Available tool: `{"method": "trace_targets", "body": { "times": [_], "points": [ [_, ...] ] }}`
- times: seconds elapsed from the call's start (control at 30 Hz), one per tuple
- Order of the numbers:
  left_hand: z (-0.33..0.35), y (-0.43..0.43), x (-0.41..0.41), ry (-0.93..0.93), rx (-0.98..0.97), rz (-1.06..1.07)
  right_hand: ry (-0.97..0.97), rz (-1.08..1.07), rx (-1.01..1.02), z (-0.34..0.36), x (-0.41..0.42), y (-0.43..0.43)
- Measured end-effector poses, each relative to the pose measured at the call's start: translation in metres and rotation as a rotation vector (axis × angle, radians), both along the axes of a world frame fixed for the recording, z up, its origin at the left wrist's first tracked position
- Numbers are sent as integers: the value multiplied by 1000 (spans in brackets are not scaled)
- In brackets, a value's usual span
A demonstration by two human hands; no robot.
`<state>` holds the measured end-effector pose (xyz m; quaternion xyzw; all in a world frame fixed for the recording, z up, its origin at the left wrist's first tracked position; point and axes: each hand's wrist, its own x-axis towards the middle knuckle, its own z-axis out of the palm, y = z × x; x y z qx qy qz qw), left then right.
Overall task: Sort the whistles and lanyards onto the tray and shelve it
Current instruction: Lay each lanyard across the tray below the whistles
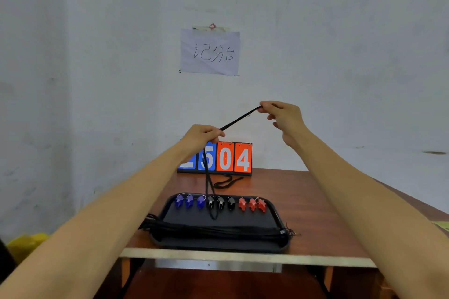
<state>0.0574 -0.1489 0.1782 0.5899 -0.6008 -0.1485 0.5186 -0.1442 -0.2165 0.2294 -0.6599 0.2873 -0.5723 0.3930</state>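
While both hands, the left hand (pixel 202 135) and right hand (pixel 279 114), pinch one black lanyard (pixel 239 119) taut above the tray (pixel 277 213), its hanging loop could snag the black whistles (pixel 220 202) and drag that tidy row askew.

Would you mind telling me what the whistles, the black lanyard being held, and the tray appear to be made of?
The blue, black and red whistles look like moulded plastic, glossy, with metal split rings. The black lanyard stretched between the left hand and right hand seems woven cord, limp and matte. The dark rounded tray is probably plastic with a dull surface.
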Motion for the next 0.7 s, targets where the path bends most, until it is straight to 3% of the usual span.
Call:
{"method": "trace_targets", "body": {
  "times": [0.2, 0.47, 0.7],
  "points": [
    [-28, 18, 48, -210, 122, 200, 52, -118, 72, -42, -32, -23],
    [-103, 46, 95, -519, 436, 459, 511, -194, 253, -139, -60, -45],
    [-150, 58, 100, -601, 548, 479, 856, -109, 233, -179, -66, -25]
  ]
}}
